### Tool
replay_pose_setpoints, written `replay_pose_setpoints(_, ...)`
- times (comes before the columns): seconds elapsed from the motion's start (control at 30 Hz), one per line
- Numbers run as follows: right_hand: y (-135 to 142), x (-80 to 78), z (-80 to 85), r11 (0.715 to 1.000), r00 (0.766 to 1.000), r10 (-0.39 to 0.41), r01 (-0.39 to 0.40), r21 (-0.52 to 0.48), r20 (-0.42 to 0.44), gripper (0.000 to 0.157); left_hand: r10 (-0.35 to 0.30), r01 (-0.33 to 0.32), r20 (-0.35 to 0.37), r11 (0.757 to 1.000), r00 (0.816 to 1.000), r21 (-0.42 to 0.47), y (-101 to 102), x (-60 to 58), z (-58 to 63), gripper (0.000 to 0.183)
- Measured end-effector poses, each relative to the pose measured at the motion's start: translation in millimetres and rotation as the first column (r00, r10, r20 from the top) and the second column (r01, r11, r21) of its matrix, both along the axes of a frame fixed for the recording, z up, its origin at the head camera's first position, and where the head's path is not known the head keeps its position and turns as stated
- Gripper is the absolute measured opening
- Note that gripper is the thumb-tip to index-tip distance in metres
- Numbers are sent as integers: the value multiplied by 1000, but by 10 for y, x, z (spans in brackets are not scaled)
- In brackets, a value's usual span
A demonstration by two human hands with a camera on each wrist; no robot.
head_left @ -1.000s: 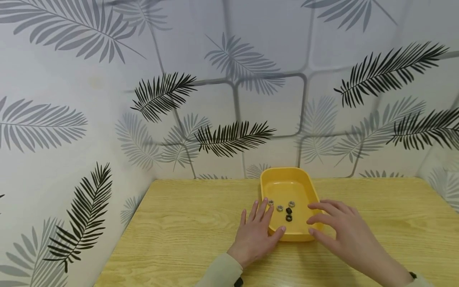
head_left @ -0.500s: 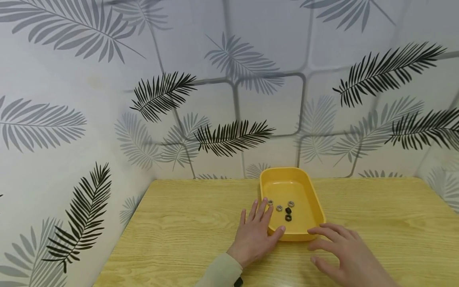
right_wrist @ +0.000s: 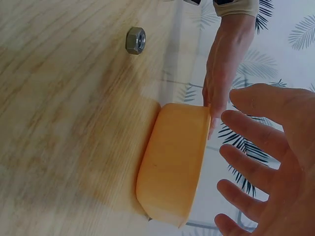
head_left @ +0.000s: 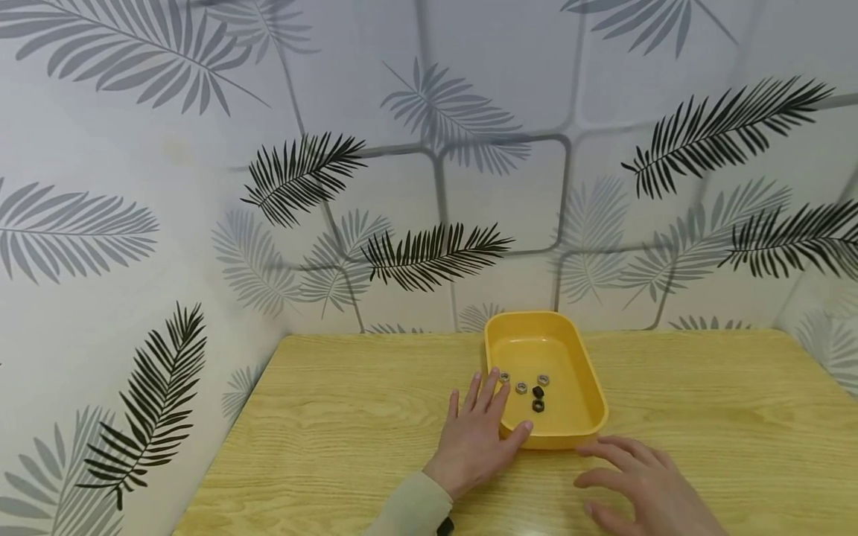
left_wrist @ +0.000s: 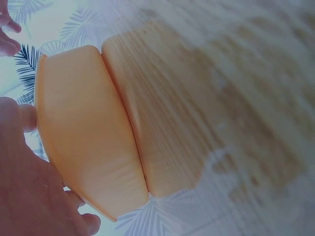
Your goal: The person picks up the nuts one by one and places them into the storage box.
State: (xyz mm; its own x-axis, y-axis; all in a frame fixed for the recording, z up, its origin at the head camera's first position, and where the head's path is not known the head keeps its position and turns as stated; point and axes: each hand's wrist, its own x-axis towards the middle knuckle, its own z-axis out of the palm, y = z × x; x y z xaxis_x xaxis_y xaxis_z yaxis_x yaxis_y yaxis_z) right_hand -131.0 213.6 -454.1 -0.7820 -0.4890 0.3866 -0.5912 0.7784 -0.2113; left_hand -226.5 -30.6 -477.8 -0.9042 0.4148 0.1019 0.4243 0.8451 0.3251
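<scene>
A yellow plastic tray (head_left: 583, 350) stands on the table, with several hex nuts lying loose inside. Some are silver, like the nut (head_left: 521, 388) near the middle; two are dark, one of them a black nut (head_left: 538, 406). My left hand (head_left: 472, 447) rests spread over the tray's near left corner, thumb and fingers at the rim. My right hand (head_left: 646, 484) hovers with fingers apart in front of the tray's near right corner, holding nothing. In the right wrist view one silver nut (right_wrist: 136, 41) lies on the tabletop, outside the tray.
The wood-grain table (head_left: 362, 394) runs back to a wall (head_left: 496, 201) covered in leaf-patterned paper. Another papered wall (head_left: 80, 298) borders it on the left. The tray's back edge sits close to the far wall.
My right hand has drawn back from over the tray's right rim, down toward the near side of the table. The left hand, tray and nuts have stayed put.
</scene>
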Motion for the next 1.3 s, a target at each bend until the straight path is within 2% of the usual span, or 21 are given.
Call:
replay_pose_setpoints(0.13,-13,-32,-30,1000,993,-6,2,31,120,24,3,-3,0,1000,1000,2,1,-8,4,73)
replay_pose_setpoints(0.23,-25,-56,-60,998,967,-27,11,64,254,24,5,-5,4,1000,1000,0,3,-5,8,74)
replay_pose_setpoints(0.3,-32,-72,-89,997,950,-30,7,76,310,25,6,-6,7,1000,1000,3,5,-3,8,74)
replay_pose_setpoints(0.47,-55,-81,-146,997,926,-19,-9,73,376,22,3,-3,13,1000,1000,7,6,-3,-6,73)
replay_pose_setpoints(0.53,-60,-82,-160,997,921,-7,-21,68,390,20,3,-3,13,1000,1000,7,6,-5,-6,73)
replay_pose_setpoints(0.77,-69,-94,-234,993,889,25,-73,88,457,42,7,-7,5,1000,1000,7,5,-4,-3,74)
replay_pose_setpoints(0.97,-69,-79,-306,989,876,55,-113,92,479,32,3,-3,-11,1000,1000,2,4,8,-12,74)
replay_pose_setpoints(1.1,-68,-73,-344,987,876,71,-132,96,477,23,6,-6,-8,1000,1000,3,6,17,-13,74)
replay_pose_setpoints(1.3,-59,-83,-383,985,869,75,-142,100,489,18,7,-7,-1,1000,1000,6,13,25,-11,74)
